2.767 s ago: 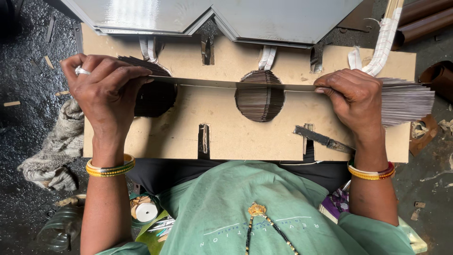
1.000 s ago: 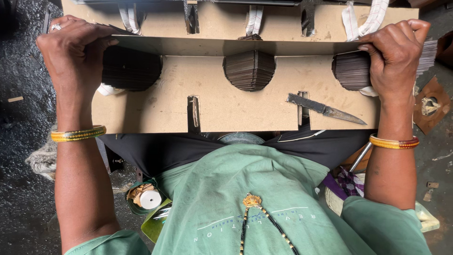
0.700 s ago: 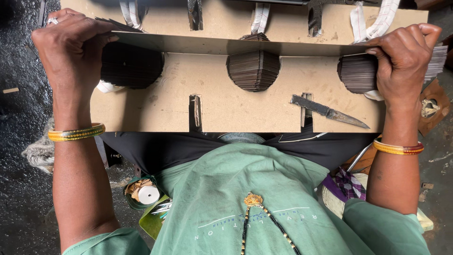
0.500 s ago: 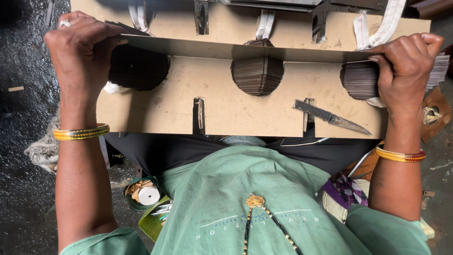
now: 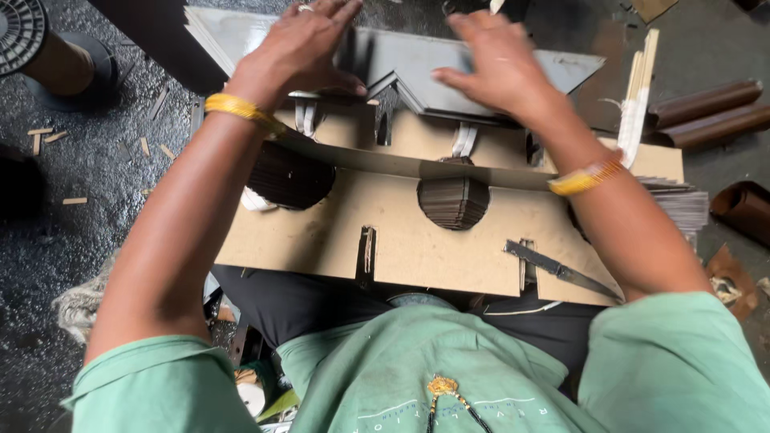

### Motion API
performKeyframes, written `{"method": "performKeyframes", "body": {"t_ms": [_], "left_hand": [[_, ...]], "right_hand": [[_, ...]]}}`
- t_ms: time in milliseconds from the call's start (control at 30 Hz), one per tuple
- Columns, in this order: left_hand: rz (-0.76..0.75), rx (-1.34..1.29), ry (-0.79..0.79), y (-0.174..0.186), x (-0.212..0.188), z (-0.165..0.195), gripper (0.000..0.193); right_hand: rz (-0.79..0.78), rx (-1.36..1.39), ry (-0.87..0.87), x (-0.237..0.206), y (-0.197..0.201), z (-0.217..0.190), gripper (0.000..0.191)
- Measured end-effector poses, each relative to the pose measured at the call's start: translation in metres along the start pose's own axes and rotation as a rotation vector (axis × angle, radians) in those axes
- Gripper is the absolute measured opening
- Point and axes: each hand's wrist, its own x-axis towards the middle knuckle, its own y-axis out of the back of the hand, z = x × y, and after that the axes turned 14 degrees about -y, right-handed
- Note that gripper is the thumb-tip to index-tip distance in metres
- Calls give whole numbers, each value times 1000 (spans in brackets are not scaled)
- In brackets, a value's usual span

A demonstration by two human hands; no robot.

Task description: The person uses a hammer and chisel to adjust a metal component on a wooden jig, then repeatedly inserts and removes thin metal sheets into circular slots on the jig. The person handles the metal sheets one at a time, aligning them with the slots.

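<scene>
Head view, where both arms reach forward: 
Left hand [image 5: 309, 44]: spread flat, palm down on grey sheet stack [image 5: 481, 68], gripping nothing.
Right hand [image 5: 493, 60]: fingers loosely extended, resting on same stack, just right of centre peak.
Stack position: beyond wooden board [image 5: 417, 248], directly under both palms.
Board: across lap, round cut-outs showing dark sheet bundles [image 5: 453, 200].
Knife [image 5: 561, 271]: lying on board's right part, well apart from hands.

Grey flat sheets [image 5: 481, 68], stacked w/ pointed edges, lie at far side of tan board jig [image 5: 401, 240]; both hands on them. Jig spans lap, dark stacks in its round cut-outs.
</scene>
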Motion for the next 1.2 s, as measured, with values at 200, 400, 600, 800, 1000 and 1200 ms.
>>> {"method": "performKeyframes", "body": {"t_ms": [200, 400, 600, 800, 1000, 1200], "left_hand": [[-184, -110, 187, -23, 16, -16, 126], [-193, -96, 208, -16, 20, -13, 105], [-225, -78, 233, -12, 22, -9, 95], [-195, -52, 212, -15, 19, -8, 109], [-219, -56, 269, -15, 19, -2, 122], [-132, -129, 245, -9, 17, -6, 113]], "right_hand": [[-302, -218, -170, 49, -19, -44, 78], [-339, -360, -182, 59, -12, -72, 81], [-467, -468, -173, 69, 1, -92, 76], [-507, -620, -136, 68, -3, -108, 67], [-566, -650, -85, 65, -1, -113, 51], [-474, -575, 17, 71, 1, -100, 57]]}}
